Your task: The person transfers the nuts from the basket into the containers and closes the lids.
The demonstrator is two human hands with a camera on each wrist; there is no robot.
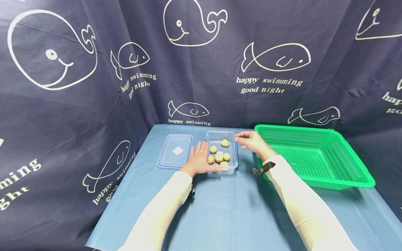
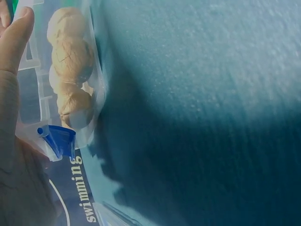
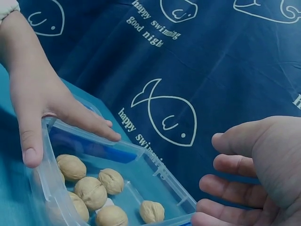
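A clear plastic container [image 1: 221,132] with blue side latches holds several walnuts [image 1: 224,143]. My left hand [image 1: 199,160] rests against its near left corner, fingers straight along the left side and thumb along the near wall. In the right wrist view that thumb lies outside the container wall [image 3: 44,174]. By the container's right rim is my right hand [image 1: 252,141], its fingers loosely bent and nothing seen between them. Whether its lower fingertips touch the rim I cannot tell. Through the near wall, walnuts [image 2: 70,59] show in the left wrist view beside a blue latch [image 2: 61,139].
Left of the container, a flat clear lid [image 1: 176,139] with a blue edge and a pale diamond sticker lies on the blue tablecloth [image 1: 216,216]. A green perforated basket [image 1: 329,184] stands at the right. Dark printed curtains [image 1: 220,87] hang behind the table.
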